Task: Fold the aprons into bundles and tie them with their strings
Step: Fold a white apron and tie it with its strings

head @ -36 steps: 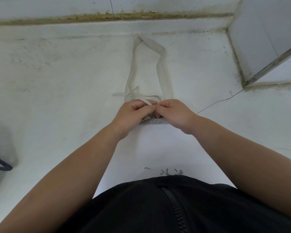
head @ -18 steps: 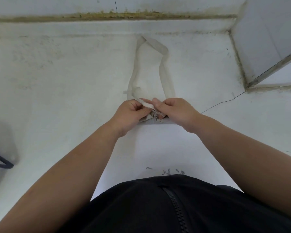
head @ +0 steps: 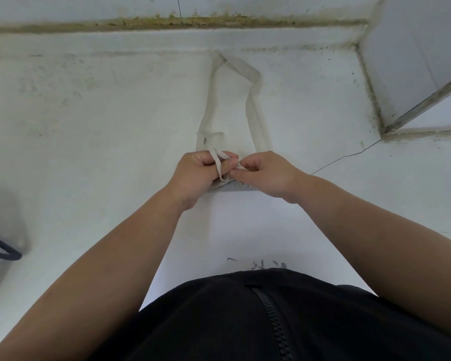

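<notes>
Left hand (head: 197, 171) pinched the apron string (head: 217, 162), right hand (head: 264, 173) pinched it beside, over the folded apron (head: 225, 187), neck strap (head: 254, 108) beyond.

We get no readable text, label, brand or number. Closest candidate: dark marks (head: 258, 263) on the white surface (head: 214, 230), just ahead of the black jacket (head: 245, 321) (scribble-like, too smeared to parse). Tiny dark specks at the folded apron (head: 229, 142) near edge, also unreadable.
</notes>
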Motion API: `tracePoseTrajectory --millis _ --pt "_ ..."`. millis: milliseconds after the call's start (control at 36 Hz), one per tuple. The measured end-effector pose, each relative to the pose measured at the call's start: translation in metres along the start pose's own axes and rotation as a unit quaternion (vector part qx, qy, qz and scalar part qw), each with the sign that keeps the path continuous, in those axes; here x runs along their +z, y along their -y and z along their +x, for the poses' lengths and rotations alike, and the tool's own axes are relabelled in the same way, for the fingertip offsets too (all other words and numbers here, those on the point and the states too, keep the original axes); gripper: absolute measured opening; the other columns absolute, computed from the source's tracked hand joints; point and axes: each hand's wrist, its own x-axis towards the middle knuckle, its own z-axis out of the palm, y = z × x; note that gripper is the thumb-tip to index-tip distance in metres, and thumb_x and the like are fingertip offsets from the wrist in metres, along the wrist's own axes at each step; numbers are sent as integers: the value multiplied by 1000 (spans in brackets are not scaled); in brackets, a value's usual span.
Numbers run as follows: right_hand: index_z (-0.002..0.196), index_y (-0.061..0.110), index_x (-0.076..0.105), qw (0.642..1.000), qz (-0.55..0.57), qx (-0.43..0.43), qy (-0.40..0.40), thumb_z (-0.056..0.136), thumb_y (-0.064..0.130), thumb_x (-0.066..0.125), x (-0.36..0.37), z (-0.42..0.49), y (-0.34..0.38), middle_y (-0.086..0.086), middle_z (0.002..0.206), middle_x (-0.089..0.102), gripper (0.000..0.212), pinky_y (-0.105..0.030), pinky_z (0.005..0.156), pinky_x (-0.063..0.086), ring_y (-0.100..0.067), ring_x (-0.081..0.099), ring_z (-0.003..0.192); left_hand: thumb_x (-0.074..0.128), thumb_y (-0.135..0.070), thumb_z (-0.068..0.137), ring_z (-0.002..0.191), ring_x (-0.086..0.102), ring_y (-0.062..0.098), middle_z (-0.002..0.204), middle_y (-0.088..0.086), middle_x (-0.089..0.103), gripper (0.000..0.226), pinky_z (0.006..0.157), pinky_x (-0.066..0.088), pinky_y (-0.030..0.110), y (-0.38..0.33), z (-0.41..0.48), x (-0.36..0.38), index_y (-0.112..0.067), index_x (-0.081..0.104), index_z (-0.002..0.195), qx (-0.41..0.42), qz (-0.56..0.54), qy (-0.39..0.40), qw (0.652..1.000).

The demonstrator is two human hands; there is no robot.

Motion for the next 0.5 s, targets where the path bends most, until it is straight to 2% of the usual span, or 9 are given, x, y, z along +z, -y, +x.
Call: tracePoseTrajectory --millis 83,139,167,194,250,278,333,417,500 --pt "66 14 49 1000 4 20 14 88 31 64 -2 2 0 6 58 34 32 -13 44 24 -3 31 46 67 -7 85 76 68 5 77 -8 73 9 70 51 14 0 0 1 -14 72 83 -8 -14 -2 1000" --pt "79 10 63 998 25 38 42 81 38 69 -5 3 4 4 71 50 29 -17 62 36 -6 47 66 67 -7 85 77 67 5 76 -9 73 9 70 51 14 -1 0 0 -14 72 83 -8 -14 -1 1000" --pt "89 5 66 997 37 43 58 75 42 71 -7 3 5 2 79 55 40 -21 73 39 -8 51 77 67 -6 85 76 68 4 76 -9 73 9 70 51 14 -1 0 1 -14 71 83 -7 -10 2 1000" --pt "94 1 65 996 38 46 68 71 46 72 -9 3 5 1 82 55 51 -24 78 40 -9 52 80 66 -6 85 76 68 3 75 -10 73 10 70 51 13 -1 0 1 -14 71 82 -6 -4 4 1000" --pt "85 0 62 998 10 41 54 76 45 72 -9 2 6 1 69 47 46 -17 61 35 -5 45 63 66 -6 86 74 68 2 73 -10 73 11 69 51 14 0 0 1 -15 71 82 -8 3 3 1000" --pt "76 6 58 998 -5 44 43 81 41 71 -8 2 7 3 60 39 38 -14 49 29 -4 37 50 66 -6 86 73 67 3 73 -9 73 11 68 51 14 0 0 1 -15 71 83 -10 3 1 1000" --pt "61 14 44 999 -16 45 19 85 34 68 -5 1 6 6 53 29 39 -13 38 20 -4 25 39 65 -8 87 73 68 4 75 -8 73 10 68 52 14 0 0 1 -15 72 85 -14 -1 1 1000" --pt "61 18 40 998 -31 39 -26 91 23 57 -1 3 4 5 58 38 35 -15 39 25 -7 32 48 63 -9 89 75 68 2 82 -9 73 9 67 51 11 -1 0 2 -12 72 88 -21 -16 2 1000" --pt "87 17 50 995 3 49 -82 93 15 43 5 4 6 0 71 56 10 -20 48 34 -13 48 63 64 -11 88 81 66 -1 93 -11 71 9 68 49 9 -2 1 2 -9 73 89 -25 -6 4 1000"
